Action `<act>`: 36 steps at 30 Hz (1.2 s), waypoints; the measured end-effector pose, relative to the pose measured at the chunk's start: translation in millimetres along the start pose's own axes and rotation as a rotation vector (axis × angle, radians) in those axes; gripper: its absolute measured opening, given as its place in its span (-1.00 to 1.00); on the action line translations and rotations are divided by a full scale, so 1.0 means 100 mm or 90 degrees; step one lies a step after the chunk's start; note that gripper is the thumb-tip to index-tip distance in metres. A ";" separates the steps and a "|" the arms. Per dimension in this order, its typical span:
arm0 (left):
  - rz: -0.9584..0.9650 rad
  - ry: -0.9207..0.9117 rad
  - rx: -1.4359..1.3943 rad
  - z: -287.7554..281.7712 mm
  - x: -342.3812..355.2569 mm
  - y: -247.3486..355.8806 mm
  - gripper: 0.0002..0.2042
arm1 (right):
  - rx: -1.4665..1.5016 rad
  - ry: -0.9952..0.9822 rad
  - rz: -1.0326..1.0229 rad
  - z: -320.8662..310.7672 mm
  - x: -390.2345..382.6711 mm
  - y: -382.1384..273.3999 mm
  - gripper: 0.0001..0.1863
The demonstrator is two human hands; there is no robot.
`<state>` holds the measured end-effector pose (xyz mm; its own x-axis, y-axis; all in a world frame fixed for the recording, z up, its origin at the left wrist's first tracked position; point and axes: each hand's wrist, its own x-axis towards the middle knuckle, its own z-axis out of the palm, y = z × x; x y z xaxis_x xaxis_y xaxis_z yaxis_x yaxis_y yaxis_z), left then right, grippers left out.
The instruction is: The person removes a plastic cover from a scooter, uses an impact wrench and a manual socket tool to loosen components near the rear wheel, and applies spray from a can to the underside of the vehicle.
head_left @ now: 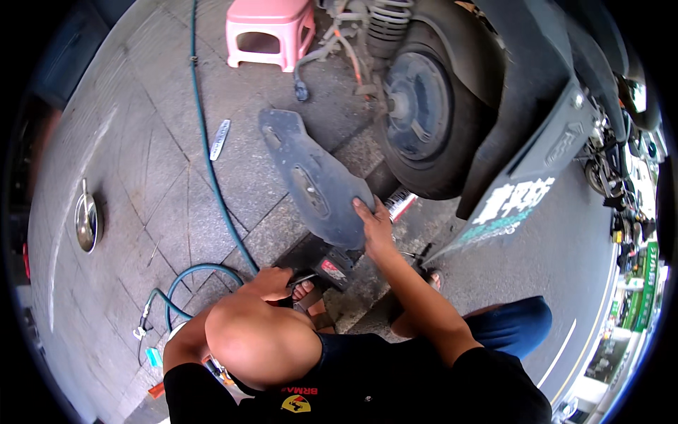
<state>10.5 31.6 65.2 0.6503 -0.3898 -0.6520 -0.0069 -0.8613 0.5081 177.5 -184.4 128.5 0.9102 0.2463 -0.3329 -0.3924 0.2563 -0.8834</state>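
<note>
A scuffed dark grey plastic cover panel (311, 177), long and curved with slots, is tilted in front of the vehicle's wheel. My right hand (374, 222) grips its lower right edge, thumb on the face. Lower down, my left hand (272, 283) is closed at the dark handle of a black tool (333, 272) with a red label. My fingers there are partly hidden, and the tool's kind is unclear. Just beyond the panel stands the wheel (421, 106) of a scooter-like vehicle, its dusty grey hub showing beneath a coil spring (388, 25).
A pink plastic stool (265, 32) stands at the back. A green hose (205, 134) crosses the paving beside a silver badge-like strip (220, 139). At left lies a metal bowl (87, 222) with a handled item inside. A grey mudflap (522, 177) hangs at right. My bare knee (261, 339) is close below.
</note>
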 end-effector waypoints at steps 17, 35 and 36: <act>-0.081 0.684 -0.048 0.12 0.32 -0.40 -0.62 | 0.098 -0.023 0.111 -0.22 0.08 0.24 -0.55; -0.119 0.648 -0.288 -0.85 -0.80 -0.17 -0.68 | 0.083 -0.064 0.045 -0.15 0.07 0.21 -0.54; -0.127 0.647 -0.283 -0.90 -0.77 -0.14 -0.66 | 0.084 -0.071 0.043 -0.13 0.06 0.20 -0.54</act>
<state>28.7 102.8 158.9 0.9279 0.3626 -0.0866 0.3057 -0.6074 0.7332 176.5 -189.6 104.8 0.8640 0.3667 -0.3449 -0.4726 0.3548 -0.8067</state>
